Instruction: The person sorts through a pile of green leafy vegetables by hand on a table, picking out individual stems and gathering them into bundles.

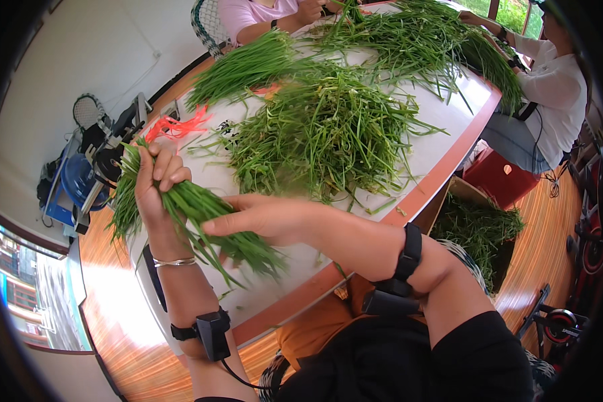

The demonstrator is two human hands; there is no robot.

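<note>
With the left grip [159, 173] clamped round a bundle of green stalks [195, 201], raised above the worktop's [455, 127] left side. Touching its leaf ends with the right grip [261, 218] (blurred; cannot tell whether closed). Facing a loose green heap [328, 134] mid-worktop, with red ribbons [177, 127] near the left edge.

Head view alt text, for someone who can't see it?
A person's left hand grips a bunch of long green stalks while the right hand touches it farther down. Beyond them, a loose green heap lies on a white table, with a person in pink at the far side and a person in white at the right.
</note>
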